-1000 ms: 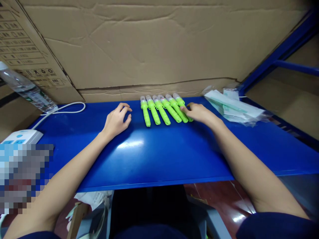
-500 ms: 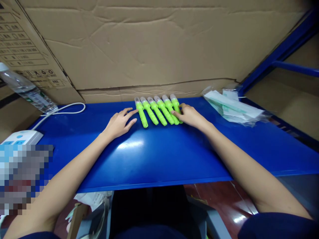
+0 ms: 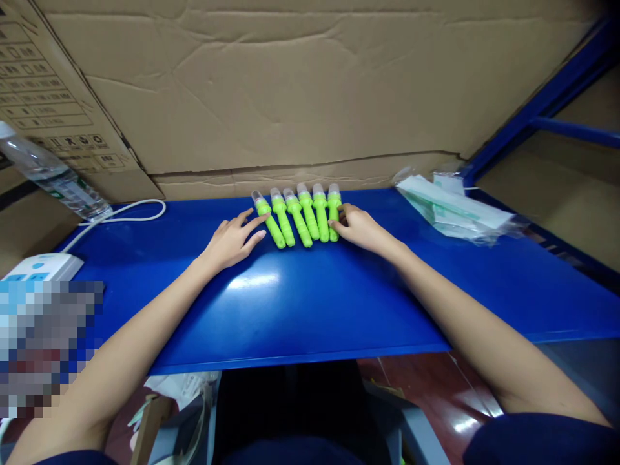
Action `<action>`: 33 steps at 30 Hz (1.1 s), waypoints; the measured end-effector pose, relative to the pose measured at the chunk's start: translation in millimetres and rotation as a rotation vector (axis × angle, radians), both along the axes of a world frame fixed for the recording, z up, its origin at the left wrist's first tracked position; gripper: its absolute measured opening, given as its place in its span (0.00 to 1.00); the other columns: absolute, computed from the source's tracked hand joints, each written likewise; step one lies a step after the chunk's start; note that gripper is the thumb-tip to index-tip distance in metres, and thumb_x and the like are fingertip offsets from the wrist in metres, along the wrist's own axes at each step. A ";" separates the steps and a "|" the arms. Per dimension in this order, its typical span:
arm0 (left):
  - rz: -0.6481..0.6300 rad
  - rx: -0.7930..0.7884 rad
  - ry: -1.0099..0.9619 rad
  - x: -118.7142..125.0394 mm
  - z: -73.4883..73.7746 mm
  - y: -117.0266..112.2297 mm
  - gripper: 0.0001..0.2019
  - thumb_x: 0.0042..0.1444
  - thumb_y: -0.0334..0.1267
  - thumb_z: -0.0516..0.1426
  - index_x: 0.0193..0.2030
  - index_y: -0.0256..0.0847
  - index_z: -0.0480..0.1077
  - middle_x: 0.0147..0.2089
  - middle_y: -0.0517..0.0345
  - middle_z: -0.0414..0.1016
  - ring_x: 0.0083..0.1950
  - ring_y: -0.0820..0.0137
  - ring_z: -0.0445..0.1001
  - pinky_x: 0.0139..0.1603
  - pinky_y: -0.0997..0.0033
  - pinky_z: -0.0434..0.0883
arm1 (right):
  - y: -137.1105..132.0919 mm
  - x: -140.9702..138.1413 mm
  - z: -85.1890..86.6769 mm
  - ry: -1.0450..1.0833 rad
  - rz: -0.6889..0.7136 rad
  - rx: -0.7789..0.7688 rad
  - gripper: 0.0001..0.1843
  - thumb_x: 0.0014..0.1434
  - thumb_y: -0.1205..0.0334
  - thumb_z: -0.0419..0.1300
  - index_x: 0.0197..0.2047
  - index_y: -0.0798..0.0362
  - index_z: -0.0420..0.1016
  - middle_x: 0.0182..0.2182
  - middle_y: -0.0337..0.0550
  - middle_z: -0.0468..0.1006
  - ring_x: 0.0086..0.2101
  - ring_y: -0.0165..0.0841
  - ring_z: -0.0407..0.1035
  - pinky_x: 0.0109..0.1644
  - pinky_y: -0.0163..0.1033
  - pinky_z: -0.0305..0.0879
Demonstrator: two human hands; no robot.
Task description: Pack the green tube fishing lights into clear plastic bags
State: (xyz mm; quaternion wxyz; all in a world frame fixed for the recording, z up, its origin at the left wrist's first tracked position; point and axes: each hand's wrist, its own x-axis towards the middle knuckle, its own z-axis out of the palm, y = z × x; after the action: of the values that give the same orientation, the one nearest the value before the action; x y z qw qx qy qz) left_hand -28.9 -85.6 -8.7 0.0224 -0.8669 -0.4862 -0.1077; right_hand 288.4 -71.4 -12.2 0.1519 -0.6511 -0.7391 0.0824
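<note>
Several lime-green pen-like tubes with clear caps lie side by side in a row on the blue tabletop [image 3: 300, 316], caps toward the cardboard. My left hand [image 3: 232, 240] rests open at the left end, fingers spread, with the index fingertip touching the leftmost green tube [image 3: 274, 230]. That tube leans more than the others, its cap pointing to the left. At the other end, my right hand [image 3: 359, 226] has its thumb and fingers around the rightmost green tube [image 3: 334, 201]. Part of this tube is hidden by the thumb.
Behind the row stands a cardboard wall [image 3: 290, 90]. Clear plastic packets [image 3: 450, 203] lie at the right, near a blue metal frame [image 3: 547, 97]. Over at the left are a water bottle [image 3: 62, 184], a white cable [image 3: 138, 219] and a power strip [image 3: 46, 266].
My right hand has moved left with the rightmost tube. The tubes have shifted and turned, and the leftmost cap now points further left. My left hand has barely moved.
</note>
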 end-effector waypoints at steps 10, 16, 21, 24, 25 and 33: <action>-0.033 -0.009 0.009 -2.3 -1.4 2.2 0.25 0.74 0.50 0.43 0.74 0.52 0.56 0.76 0.41 0.57 0.74 0.52 0.61 0.66 0.44 0.65 | 5.4 0.7 -8.7 0.061 0.100 0.076 0.22 0.67 0.61 0.58 0.59 0.66 0.71 0.48 0.63 0.80 0.46 0.47 0.78 0.53 0.47 0.71; -0.013 -0.030 -0.039 -2.6 0.0 2.6 0.25 0.73 0.50 0.43 0.70 0.46 0.62 0.74 0.40 0.59 0.74 0.53 0.62 0.67 0.45 0.64 | 5.7 -2.3 -14.0 0.101 0.131 0.114 0.19 0.65 0.59 0.61 0.55 0.62 0.72 0.45 0.60 0.81 0.44 0.47 0.78 0.50 0.48 0.72; 0.039 -0.042 -0.048 -3.9 0.8 3.3 0.23 0.72 0.47 0.45 0.67 0.42 0.63 0.73 0.39 0.62 0.75 0.54 0.59 0.68 0.45 0.63 | 0.5 -9.8 -12.7 0.126 0.149 0.107 0.19 0.64 0.58 0.62 0.53 0.63 0.73 0.44 0.60 0.80 0.43 0.48 0.78 0.51 0.49 0.72; 0.069 -0.042 -0.053 -4.8 0.3 4.1 0.23 0.71 0.46 0.45 0.68 0.43 0.62 0.73 0.40 0.62 0.74 0.53 0.60 0.68 0.45 0.63 | -2.2 -13.7 -12.4 0.152 0.178 0.109 0.20 0.64 0.58 0.62 0.54 0.63 0.73 0.43 0.60 0.81 0.44 0.48 0.78 0.51 0.49 0.72; 0.077 -0.043 -0.057 -5.0 0.1 4.5 0.23 0.71 0.45 0.45 0.69 0.43 0.62 0.73 0.40 0.62 0.74 0.53 0.61 0.68 0.45 0.63 | -2.6 -14.4 -12.9 0.161 0.189 0.112 0.21 0.64 0.58 0.63 0.55 0.64 0.72 0.43 0.60 0.81 0.44 0.47 0.78 0.52 0.49 0.72; 0.175 -0.063 -0.058 -6.4 -0.1 7.1 0.26 0.71 0.44 0.43 0.72 0.39 0.57 0.75 0.37 0.57 0.75 0.52 0.59 0.69 0.44 0.62 | -0.1 -15.8 -16.8 0.141 0.268 0.149 0.25 0.69 0.56 0.55 0.62 0.64 0.70 0.55 0.65 0.77 0.54 0.49 0.74 0.60 0.53 0.68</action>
State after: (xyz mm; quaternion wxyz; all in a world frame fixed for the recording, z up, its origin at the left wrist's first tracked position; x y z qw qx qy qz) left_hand -35.2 -78.6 -8.9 -0.0096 -0.8180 -0.5636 -0.1150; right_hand 272.6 -71.6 -29.0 0.2388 -0.5262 -0.8109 0.0922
